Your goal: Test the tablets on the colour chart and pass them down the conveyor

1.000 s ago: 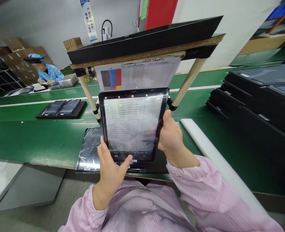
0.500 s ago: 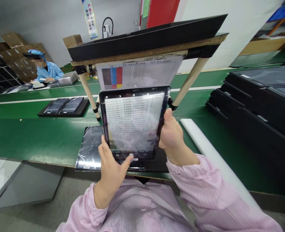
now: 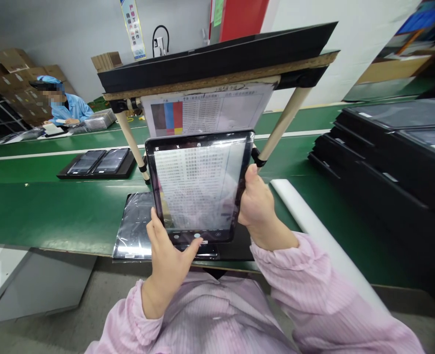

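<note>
A black-framed tablet (image 3: 198, 187) is held upright in front of me, its screen showing a camera view of printed lines. My right hand (image 3: 257, 204) grips its right edge, thumb up along the frame. At the lower left corner, my left hand (image 3: 169, 260) supports the tablet, with the thumb at the bottom edge near the round on-screen button. Behind the tablet hangs a printed chart (image 3: 202, 110) with colour blocks, under a raised shelf. Below, a film-wrapped black device (image 3: 134, 226) lies on the green bench.
Black trays (image 3: 387, 162) are stacked at the right, beside a long white foam strip (image 3: 313, 231). A black tray with two tablets (image 3: 97, 162) lies at the left. The shelf (image 3: 217, 59) stands on pale posts (image 3: 285, 120). A person in blue (image 3: 75, 105) sits at the far left.
The tablet and both hands appear slightly further left, along with the whole scene. The image on the tablet's screen has shifted a little. The grip looks the same.
</note>
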{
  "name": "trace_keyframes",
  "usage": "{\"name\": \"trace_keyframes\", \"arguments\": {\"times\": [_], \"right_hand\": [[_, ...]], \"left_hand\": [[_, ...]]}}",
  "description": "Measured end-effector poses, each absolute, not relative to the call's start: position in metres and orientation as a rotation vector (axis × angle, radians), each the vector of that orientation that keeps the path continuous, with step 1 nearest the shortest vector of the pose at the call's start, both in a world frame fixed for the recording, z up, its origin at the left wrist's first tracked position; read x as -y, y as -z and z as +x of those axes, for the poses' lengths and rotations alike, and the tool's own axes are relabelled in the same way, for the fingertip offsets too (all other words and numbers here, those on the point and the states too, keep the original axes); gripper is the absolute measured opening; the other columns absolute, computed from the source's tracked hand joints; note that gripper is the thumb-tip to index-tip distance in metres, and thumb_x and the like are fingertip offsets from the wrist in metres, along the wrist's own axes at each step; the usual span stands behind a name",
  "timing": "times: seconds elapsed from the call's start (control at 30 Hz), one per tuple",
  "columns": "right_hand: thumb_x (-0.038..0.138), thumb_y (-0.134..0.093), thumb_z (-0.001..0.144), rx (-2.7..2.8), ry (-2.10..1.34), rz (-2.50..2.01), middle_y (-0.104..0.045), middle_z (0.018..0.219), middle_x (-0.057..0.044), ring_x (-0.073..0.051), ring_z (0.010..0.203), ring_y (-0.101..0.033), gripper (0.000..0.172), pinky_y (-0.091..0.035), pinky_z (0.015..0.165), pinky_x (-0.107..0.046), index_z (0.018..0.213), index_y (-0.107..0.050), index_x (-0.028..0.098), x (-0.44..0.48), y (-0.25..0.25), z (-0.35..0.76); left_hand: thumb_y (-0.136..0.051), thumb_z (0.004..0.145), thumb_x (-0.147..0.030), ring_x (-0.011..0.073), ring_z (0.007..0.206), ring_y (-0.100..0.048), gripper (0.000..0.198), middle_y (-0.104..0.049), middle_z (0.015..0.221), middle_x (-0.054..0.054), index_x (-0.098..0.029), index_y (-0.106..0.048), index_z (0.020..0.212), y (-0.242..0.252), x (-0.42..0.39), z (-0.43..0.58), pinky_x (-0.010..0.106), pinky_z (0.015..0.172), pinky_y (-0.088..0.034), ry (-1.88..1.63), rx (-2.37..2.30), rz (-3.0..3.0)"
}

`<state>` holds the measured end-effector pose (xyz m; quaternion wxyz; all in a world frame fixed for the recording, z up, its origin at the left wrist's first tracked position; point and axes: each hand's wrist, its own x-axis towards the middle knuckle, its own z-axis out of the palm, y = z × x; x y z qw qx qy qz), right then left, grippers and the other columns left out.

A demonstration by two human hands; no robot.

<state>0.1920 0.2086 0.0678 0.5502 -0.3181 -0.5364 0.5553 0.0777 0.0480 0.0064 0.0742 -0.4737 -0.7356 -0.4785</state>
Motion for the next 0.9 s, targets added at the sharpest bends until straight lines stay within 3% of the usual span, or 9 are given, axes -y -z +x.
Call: {"name": "trace_keyframes", "arguments": {"times": [0.1,0.23,0.43,0.67,0.9], "right_hand": [[0.083,-0.053,0.08,1.216,-1.375,-0.7,-0.072,0.115,-0.007,-0.032,0.123,-0.061,0.067,-0.058,0.091,-0.045,0.106,-0.067,0.024,-0.21,-0.067,0.191],[0.084,-0.057,0.076,1.189,-1.393,-0.576,-0.075,0.094,-0.006,-0.032,0.117,-0.065,0.064,-0.059,0.09,-0.045,0.092,-0.069,0.023,-0.211,-0.067,0.189],[0.084,-0.058,0.075,1.251,-1.412,-0.512,-0.072,0.077,-0.006,-0.033,0.109,-0.068,0.06,-0.061,0.085,-0.046,0.071,-0.063,0.025,-0.203,-0.061,0.187],[0.088,-0.062,0.066,1.179,-1.426,-0.595,-0.071,0.082,-0.007,-0.034,0.106,-0.069,0.063,-0.062,0.081,-0.048,0.078,-0.063,0.026,-0.202,-0.045,0.183],[0.088,-0.057,0.071,1.218,-1.413,-0.616,-0.073,0.096,-0.009,-0.035,0.114,-0.066,0.068,-0.061,0.081,-0.048,0.094,-0.067,0.025,-0.203,-0.044,0.184]], "left_hand": [[-0.075,0.079,-0.053,0.0379,0.125,-0.049,0.114,-0.043,0.132,0.022,-0.015,-0.004,0.16,-0.007,-0.048,0.078,0.058,0.107,-0.039,1.377,2.163,-1.445],[-0.075,0.08,-0.053,0.0368,0.123,-0.049,0.114,-0.044,0.131,0.022,-0.015,-0.003,0.16,-0.003,-0.048,0.075,0.058,0.107,-0.038,1.34,2.121,-1.452],[-0.071,0.081,-0.055,0.0381,0.126,-0.044,0.112,-0.041,0.135,0.025,-0.013,-0.003,0.16,0.015,-0.05,0.068,0.061,0.108,-0.036,1.309,2.107,-1.432],[-0.071,0.082,-0.055,0.0375,0.124,-0.046,0.11,-0.042,0.138,0.027,-0.014,-0.004,0.16,0.027,-0.047,0.062,0.059,0.104,-0.04,1.285,2.02,-1.436],[-0.072,0.082,-0.055,0.0364,0.123,-0.049,0.11,-0.045,0.134,0.028,-0.009,-0.008,0.159,0.025,-0.048,0.064,0.058,0.108,-0.037,1.315,2.036,-1.435]]}}
